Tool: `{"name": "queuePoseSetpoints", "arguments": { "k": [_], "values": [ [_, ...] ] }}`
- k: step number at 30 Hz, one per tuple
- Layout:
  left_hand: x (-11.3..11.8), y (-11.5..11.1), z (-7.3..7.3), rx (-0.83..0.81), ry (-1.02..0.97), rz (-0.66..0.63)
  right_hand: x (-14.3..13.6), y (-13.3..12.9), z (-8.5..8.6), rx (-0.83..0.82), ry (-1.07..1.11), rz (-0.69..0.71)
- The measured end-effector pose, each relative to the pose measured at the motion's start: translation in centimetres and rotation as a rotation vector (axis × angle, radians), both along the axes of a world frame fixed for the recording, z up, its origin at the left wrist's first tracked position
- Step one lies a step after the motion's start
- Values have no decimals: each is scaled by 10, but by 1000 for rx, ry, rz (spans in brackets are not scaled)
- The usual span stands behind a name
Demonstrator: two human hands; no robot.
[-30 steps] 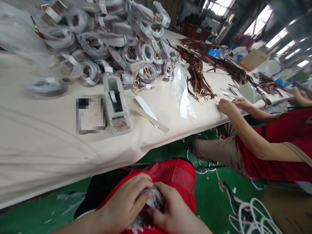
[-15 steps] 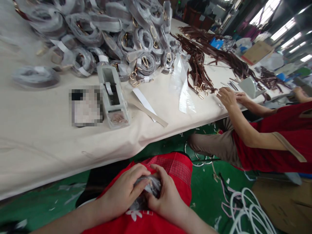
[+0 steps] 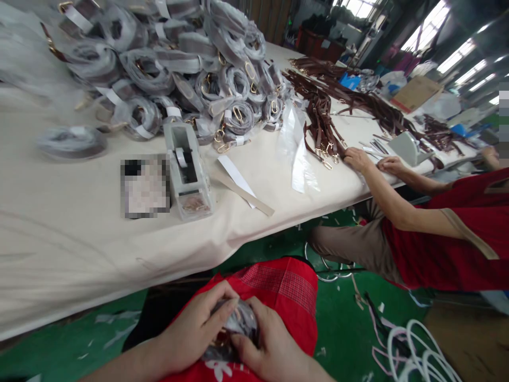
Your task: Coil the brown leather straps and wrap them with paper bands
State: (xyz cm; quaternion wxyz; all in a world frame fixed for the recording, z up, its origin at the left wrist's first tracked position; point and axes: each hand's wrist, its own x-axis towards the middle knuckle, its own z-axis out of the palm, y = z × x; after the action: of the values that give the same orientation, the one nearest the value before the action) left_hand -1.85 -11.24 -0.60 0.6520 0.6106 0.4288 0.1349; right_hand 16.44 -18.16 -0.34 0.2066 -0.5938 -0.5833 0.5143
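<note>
Over my lap, both hands are wrapped round a coiled strap (image 3: 240,324) in clear plastic film. My left hand (image 3: 201,326) grips its left side, thumb and fingers on the wrap. From the right, my right hand (image 3: 268,331) closes on the same coil with its thumb in front. A bit of gold-coloured metal shows low between the hands; my fingers hide much of the coil. Beneath it lies the red apron (image 3: 294,286) with a white flower print.
Wrapped strap coils (image 3: 238,114) are heaped on the cloth-covered table (image 3: 91,239). Near its edge stand a tape dispenser (image 3: 189,170) and a paper strip (image 3: 236,180). Brown straps (image 3: 320,122) lie farther right, by a co-worker's hand (image 3: 358,159). White tubing (image 3: 413,350) is on the floor.
The wrapped coil has turned a little in my hands, and gold metal now shows. The co-worker's hands have moved apart. My view has shifted slightly.
</note>
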Motion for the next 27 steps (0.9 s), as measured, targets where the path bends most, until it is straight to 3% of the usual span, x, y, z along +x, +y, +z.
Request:
{"name": "queuePoseSetpoints", "arguments": {
  "k": [6, 12, 15, 19, 23, 27],
  "values": [
    [2, -3, -5, -129, -59, 73, -5, 0, -10, 65, -72, -8],
    [4, -6, -9, -379, -172, 108, -6, 1, -5, 29, -87, -5],
    [3, -7, -12, -402, -160, 93, -8, 2, -4, 8, -77, -11],
    [1, -7, -13, -235, -77, 77, -10, 5, -8, 9, -94, -34],
    [1, -1, -10, 110, 24, 128, -10, 12, -17, 78, -117, -37],
    [1, 14, -7, 313, 17, 38, -13, 23, -21, 78, -164, -44]
  ]
}}
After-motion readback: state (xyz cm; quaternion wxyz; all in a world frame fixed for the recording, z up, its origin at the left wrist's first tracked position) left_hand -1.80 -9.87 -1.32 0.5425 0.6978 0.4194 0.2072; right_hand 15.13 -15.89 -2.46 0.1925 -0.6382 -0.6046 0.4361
